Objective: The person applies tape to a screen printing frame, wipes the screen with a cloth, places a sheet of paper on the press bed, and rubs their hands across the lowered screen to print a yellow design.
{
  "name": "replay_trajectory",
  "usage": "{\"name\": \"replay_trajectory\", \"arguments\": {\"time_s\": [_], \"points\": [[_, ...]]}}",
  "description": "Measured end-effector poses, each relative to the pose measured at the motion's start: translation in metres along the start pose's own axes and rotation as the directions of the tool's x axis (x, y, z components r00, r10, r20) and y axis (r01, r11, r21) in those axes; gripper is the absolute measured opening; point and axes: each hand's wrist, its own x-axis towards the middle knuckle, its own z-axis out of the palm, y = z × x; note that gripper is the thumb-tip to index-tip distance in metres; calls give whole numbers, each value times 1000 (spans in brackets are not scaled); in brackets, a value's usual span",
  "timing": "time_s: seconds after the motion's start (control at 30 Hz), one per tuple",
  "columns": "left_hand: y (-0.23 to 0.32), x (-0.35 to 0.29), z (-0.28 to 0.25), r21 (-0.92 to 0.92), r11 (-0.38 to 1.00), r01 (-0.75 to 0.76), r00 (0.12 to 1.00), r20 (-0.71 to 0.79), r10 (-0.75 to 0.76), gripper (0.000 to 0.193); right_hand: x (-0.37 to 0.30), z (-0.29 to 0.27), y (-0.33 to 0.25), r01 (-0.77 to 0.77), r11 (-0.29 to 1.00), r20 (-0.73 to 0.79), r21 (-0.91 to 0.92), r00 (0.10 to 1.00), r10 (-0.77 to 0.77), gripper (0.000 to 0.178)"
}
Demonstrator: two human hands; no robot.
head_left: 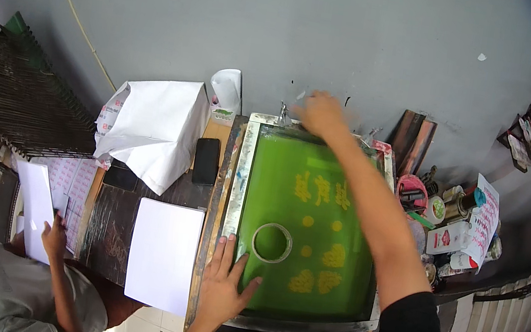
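In front of me lies a screen-printing frame (239, 183) with green mesh and yellow designs: lettering, dots and hearts. A roll of tape (290, 246) rests flat on the mesh, left of its middle. My left hand (224, 283) lies on the frame's left side near the front, fingers spread, holding nothing. My right arm reaches across the mesh to the far edge. There my right hand (324, 114) is smeared by motion, between a metal hinge clamp (283, 114) and a second clamp (370, 138). Its fingers cannot be made out.
Left of the frame are a stack of white paper (163, 254), a black phone (206, 161) and a white wrapped package (151, 125). At far left a co-worker (21, 287) holds white sheets (36, 207). Bottles and cans (450, 238) crowd the right side; a wire rack (23, 88) stands left.
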Motion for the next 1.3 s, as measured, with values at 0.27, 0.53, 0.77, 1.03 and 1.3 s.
{"name": "replay_trajectory", "arguments": {"time_s": [0.27,0.53,0.77,1.03,1.3], "points": [[-19,-2,5,-94,991,-94,995,-52,89,50,42,7,-83,-304,952,177,29,939,295,24],[-19,-4,3,-164,983,-80,996,33,87,52,44,2,-104,-530,847,258,-26,815,518,25],[-18,-5,1,-126,989,-80,993,77,90,52,32,-25,-91,-574,802,256,167,810,527,38],[-15,0,3,-90,995,-42,997,67,48,51,-29,-13,51,-187,982,238,-15,953,185,54],[-3,2,-3,-46,999,23,999,45,-21,58,-39,-6,73,-76,989,219,129,975,46,48]]}}
